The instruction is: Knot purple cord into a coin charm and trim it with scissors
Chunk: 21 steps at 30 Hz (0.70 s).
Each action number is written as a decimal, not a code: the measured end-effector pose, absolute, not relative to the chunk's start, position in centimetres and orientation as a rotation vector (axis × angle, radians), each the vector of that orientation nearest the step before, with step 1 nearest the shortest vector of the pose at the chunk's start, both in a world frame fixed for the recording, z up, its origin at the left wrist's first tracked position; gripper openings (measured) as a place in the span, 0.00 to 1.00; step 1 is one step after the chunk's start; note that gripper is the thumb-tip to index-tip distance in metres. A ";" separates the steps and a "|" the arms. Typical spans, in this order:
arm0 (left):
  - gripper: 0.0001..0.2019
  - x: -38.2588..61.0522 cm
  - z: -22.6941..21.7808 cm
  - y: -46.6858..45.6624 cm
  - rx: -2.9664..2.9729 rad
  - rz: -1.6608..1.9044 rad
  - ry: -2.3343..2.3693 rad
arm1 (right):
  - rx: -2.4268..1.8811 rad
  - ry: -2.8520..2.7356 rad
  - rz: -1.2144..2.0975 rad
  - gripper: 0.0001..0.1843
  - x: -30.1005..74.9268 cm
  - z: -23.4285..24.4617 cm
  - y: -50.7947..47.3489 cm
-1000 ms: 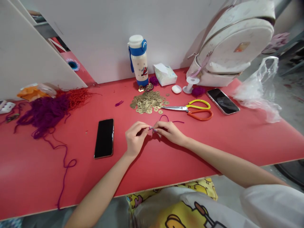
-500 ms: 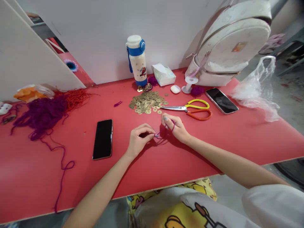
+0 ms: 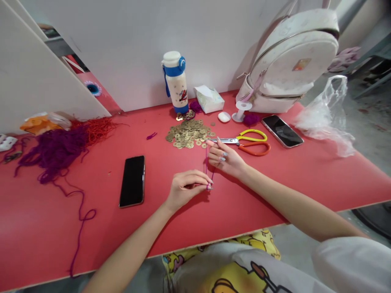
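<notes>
- Purple cord (image 3: 206, 159) stretches between left hand (image 3: 185, 188) and right hand (image 3: 225, 159).
- Left hand: thumb and fingers pinching the cord's lower part.
- Right hand: fingers partly curled; whether pinching, I cannot tell.
- Scissors (image 3: 231, 141): just beyond right hand.
- Holed discs (image 3: 187, 132): heaped beyond left hand.

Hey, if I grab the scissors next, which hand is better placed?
Probably your right hand: it's nearer the scissors, though purple yarn seems to run up to it. Your left hand is farther off, pinching yarn.
</notes>
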State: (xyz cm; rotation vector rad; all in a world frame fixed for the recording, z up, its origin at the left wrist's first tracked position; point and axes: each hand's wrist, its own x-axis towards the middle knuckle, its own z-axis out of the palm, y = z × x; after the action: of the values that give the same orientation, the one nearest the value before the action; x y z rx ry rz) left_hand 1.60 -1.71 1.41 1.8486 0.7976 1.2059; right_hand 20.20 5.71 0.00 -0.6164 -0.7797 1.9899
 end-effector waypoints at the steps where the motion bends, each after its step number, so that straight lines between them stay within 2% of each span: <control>1: 0.06 1.7 1.3 -1.7 1.808 1.235 0.849 | -0.621 -0.812 1.952 0.15 20.1 0.0 5.6; 7: 0.07 1.4 0.3 -0.5 1.333 1.482 1.353 | -0.737 -1.452 1.496 0.17 19.5 -0.1 3.4; 13: 0.06 1.2 0.0 -0.2 1.164 1.470 1.412 | -0.908 -1.963 0.889 0.19 18.6 -1.0 1.6; 17: 0.06 1.6 0.4 -0.6 1.239 1.431 1.370 | -1.013 -2.151 0.905 0.15 18.2 -1.0 1.7; 19: 0.05 1.6 0.5 -0.7 1.308 1.399 1.383 | -0.962 -2.175 0.999 0.11 18.1 -0.8 1.6; 21: 0.05 1.5 0.5 -0.7 1.384 1.364 1.418 | -0.847 -2.155 1.044 0.12 18.1 -0.4 1.5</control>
State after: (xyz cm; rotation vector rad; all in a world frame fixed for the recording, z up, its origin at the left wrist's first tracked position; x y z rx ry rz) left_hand 1.54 -0.67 0.47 1.3840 1.4182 1.3645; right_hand 18.08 1.51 -0.45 -0.8468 -2.1550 1.0442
